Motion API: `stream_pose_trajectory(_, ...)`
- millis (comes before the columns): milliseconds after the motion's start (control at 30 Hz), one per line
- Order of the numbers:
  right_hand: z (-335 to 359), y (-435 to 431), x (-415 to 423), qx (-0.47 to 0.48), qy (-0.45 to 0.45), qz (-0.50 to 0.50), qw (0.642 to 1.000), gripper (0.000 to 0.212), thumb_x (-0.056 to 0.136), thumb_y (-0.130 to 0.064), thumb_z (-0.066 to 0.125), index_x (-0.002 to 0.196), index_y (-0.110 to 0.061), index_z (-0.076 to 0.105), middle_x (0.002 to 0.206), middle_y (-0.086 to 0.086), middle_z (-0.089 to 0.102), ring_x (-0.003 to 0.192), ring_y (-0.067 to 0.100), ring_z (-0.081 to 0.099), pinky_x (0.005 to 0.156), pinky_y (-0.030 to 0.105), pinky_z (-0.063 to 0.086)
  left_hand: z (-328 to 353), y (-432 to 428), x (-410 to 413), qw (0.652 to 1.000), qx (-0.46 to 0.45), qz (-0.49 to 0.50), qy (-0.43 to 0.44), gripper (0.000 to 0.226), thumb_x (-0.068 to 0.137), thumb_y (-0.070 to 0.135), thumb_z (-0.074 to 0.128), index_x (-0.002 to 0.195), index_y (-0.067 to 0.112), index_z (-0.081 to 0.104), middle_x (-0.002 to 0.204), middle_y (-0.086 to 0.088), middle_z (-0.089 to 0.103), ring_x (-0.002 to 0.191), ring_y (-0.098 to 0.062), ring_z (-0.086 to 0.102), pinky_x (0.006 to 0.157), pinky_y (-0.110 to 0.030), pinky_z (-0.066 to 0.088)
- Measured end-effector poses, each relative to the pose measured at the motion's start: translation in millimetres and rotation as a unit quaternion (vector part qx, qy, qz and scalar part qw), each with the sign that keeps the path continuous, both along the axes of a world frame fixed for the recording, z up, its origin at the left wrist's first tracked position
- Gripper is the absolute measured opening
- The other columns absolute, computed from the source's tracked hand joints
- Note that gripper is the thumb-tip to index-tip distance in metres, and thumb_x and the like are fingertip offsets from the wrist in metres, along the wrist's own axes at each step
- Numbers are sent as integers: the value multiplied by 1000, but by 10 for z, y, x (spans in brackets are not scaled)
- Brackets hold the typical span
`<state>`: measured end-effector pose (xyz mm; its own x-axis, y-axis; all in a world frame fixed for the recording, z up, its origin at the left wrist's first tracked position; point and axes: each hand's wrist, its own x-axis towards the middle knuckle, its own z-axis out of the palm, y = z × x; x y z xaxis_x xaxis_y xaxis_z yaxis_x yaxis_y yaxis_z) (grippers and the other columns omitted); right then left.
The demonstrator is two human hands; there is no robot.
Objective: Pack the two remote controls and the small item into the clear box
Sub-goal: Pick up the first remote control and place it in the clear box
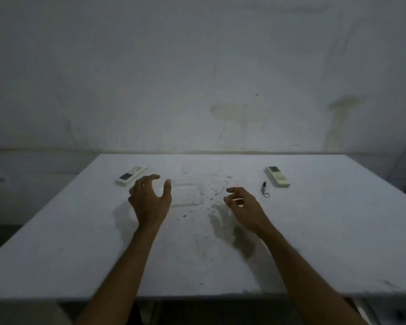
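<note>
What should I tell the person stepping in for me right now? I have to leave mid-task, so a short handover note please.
Left hand: open, empty, hovering at the left edge of the clear plastic box lying mid-table.
Right hand: open, empty, just right of the box.
White remote control with dark screen: on the white table, far left.
Second white remote control: far right.
Small dark item with a ring: beside that remote, nearer the right hand.
Done: nothing packed.
Left: put both remotes and the small item into the box.

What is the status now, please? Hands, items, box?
Left hand and right hand open, empty. Both remotes and small item lie outside clear box. Nothing blocking.
</note>
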<state>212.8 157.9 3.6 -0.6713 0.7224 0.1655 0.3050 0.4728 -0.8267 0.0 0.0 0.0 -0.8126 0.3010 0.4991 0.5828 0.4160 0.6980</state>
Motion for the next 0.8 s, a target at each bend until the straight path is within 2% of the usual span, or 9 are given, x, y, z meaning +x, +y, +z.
stream_pose_trajectory(100,-36,57,-226,-14,-20,-5,1000,53,97,-50,58,143,-27,49,129,-1,62,106,13,62,80,23,48,-76,40,-119,987,-81,-57,-123,102,68,92,53,152,36,34,158,-16,39,143,-37,38,115,-57,32)
stream_pose_trajectory(133,-37,76,-301,-18,-19,-7,1000,56,97,-54,56,146,-28,47,131,-1,61,108,15,61,84,25,47,-99,57,-163,980,-93,-88,-151,112,62,96,54,154,40,27,160,-15,35,146,-36,35,117,-57,31)
stream_pose_trajectory(200,-50,99,-453,-21,-22,-9,1000,59,98,-58,49,149,-30,43,138,1,59,115,18,60,91,29,43,-97,107,-174,972,-101,-128,-169,121,53,99,58,155,41,25,161,-10,36,146,-32,36,117,-57,33)
stream_pose_trajectory(300,-38,120,-547,-20,-47,-22,998,57,103,-52,41,151,-20,46,151,4,52,132,23,53,105,33,37,-100,201,-114,962,-87,-171,-197,122,53,96,63,155,40,27,161,-4,37,146,-28,38,117,-55,34)
stream_pose_trajectory(367,-47,150,-523,-18,-54,-34,998,53,104,-44,46,148,-15,49,152,6,52,135,24,52,113,36,36,-99,247,-78,952,-76,-187,-229,123,53,92,68,156,37,27,163,-1,36,146,-25,38,118,-50,34)
stream_pose_trajectory(467,-54,212,-350,-43,-44,-50,997,51,102,-37,55,147,-13,51,148,7,56,130,24,56,111,39,42,-163,241,50,945,-78,-229,-221,123,59,75,81,158,29,24,164,1,32,146,-21,37,111,-35,38)
stream_pose_trajectory(533,-44,245,-160,-66,-36,-73,995,49,101,-36,57,145,-15,53,145,7,58,126,24,59,110,43,46,-183,203,181,946,-79,-239,-205,122,60,70,84,157,24,27,160,0,38,139,-19,44,103,-31,42)
stream_pose_trajectory(633,-53,194,154,-60,-47,-84,994,48,100,-37,59,144,-18,54,142,6,61,119,23,64,105,45,51,-203,131,358,950,-120,-248,-146,121,58,77,81,154,22,32,149,3,47,124,-12,49,98,-29,44)
stream_pose_trajectory(800,-99,-12,483,-51,-39,-109,992,48,100,-36,58,145,-20,52,139,6,62,114,21,66,97,37,55,-178,95,525,943,-151,-276,-109,122,52,86,75,149,26,33,140,5,48,121,-12,50,102,-33,46)
